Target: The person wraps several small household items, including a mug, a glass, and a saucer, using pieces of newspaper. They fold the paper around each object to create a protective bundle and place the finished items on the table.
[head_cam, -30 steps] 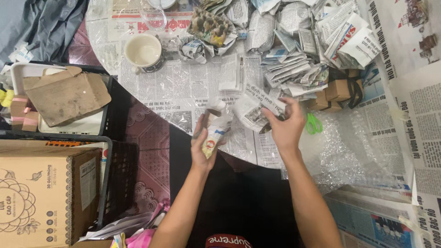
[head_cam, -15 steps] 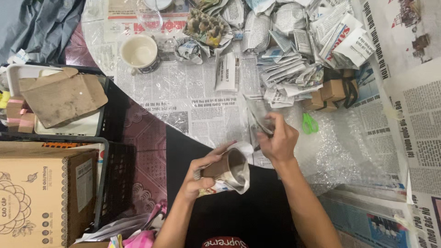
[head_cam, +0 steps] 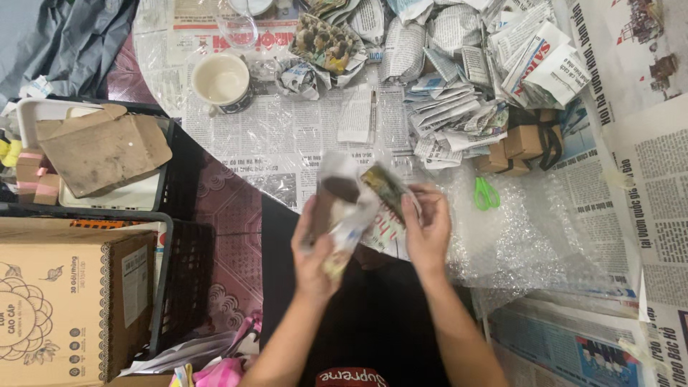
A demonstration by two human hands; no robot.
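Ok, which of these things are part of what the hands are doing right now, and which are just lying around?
In hand: left hand, right hand, brown object partly wrapped in newspaper sheet.

Lying about: white cup, green scissors, bubble wrap, small brown boxes, cardboard box.

Now lifted off the newspaper-covered table (head_cam: 287, 136) toward lower centre of the frame: left hand (head_cam: 315, 251) wrapped around a brown object in newspaper wrapping (head_cam: 344, 208), right hand (head_cam: 428, 229) no longer reaching up to the paper pile (head_cam: 459, 115), instead pinching the sheet's edge beside it
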